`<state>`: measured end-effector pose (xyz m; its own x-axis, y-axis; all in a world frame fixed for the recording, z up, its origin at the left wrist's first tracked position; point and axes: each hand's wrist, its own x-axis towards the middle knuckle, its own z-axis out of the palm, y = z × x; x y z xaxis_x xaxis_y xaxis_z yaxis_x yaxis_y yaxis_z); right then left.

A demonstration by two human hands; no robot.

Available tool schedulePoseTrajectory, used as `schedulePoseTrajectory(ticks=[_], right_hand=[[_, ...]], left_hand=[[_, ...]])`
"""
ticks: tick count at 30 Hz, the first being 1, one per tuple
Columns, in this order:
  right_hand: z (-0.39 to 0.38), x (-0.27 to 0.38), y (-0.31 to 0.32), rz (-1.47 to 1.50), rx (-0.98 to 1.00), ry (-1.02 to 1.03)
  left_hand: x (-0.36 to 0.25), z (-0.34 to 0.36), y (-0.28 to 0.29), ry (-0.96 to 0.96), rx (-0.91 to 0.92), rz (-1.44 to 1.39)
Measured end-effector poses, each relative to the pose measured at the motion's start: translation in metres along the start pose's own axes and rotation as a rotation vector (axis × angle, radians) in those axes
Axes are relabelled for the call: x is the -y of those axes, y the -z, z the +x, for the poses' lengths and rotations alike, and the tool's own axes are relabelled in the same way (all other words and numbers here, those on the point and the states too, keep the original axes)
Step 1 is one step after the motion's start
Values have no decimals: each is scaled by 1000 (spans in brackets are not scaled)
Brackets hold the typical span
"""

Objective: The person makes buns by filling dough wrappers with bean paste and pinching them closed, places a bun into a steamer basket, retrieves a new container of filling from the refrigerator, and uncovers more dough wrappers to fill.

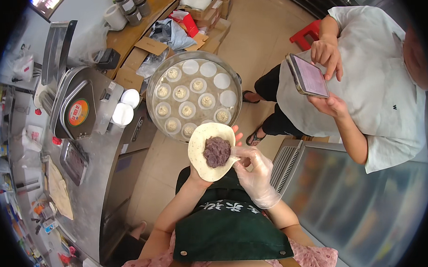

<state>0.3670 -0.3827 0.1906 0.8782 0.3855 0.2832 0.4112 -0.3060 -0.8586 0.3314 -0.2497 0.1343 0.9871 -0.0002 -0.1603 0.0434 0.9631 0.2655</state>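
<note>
My left hand (200, 177) carries a round, flat dough wrapper (197, 151) from beneath, its fingertips showing past the far right edge. A mound of dark purple filling (217, 151) lies in the middle of the wrapper. Wearing a clear plastic glove, my right hand (256, 174) pinches the wrapper's right edge between thumb and fingers. Just beyond my hands is a round metal steamer tray (204, 119). Several pleated buns (181, 92) sit on white paper rounds there, and several bare paper rounds (221, 80) lie toward its far right side.
At right, another person (346, 99) stands tapping a phone (308, 76). A metal counter (94, 186) on the left holds a machine (77, 108), white round containers (123, 114) and a flat dough piece (59, 188). Cardboard boxes (139, 58) crowd beyond the tray; a glass-topped chest (356, 208) is right.
</note>
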Motion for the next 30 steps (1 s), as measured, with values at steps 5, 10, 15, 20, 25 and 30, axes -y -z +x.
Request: schedulePoseTrajectory(ticks=[5,10,15,20,25,30], right_hand=[[7,-1,6,-36,56,69],[17,1,12,-148,138,70],[11,-12,8,-33,109,122],[10,-11,9,-61,163,126],[8,-9,7,-8,159,14],[16,-9,11,-56,270,166]], left_hand=[[-2,-4,4,54,61,-115],[-2,-6,12,21,23,20],[-19,-7,10,257,136,-300],[-36,-30,-1,296,-93,-36],[-34,-32,-18,232,-248,297],[-33,-32,-26,200,-264,343]])
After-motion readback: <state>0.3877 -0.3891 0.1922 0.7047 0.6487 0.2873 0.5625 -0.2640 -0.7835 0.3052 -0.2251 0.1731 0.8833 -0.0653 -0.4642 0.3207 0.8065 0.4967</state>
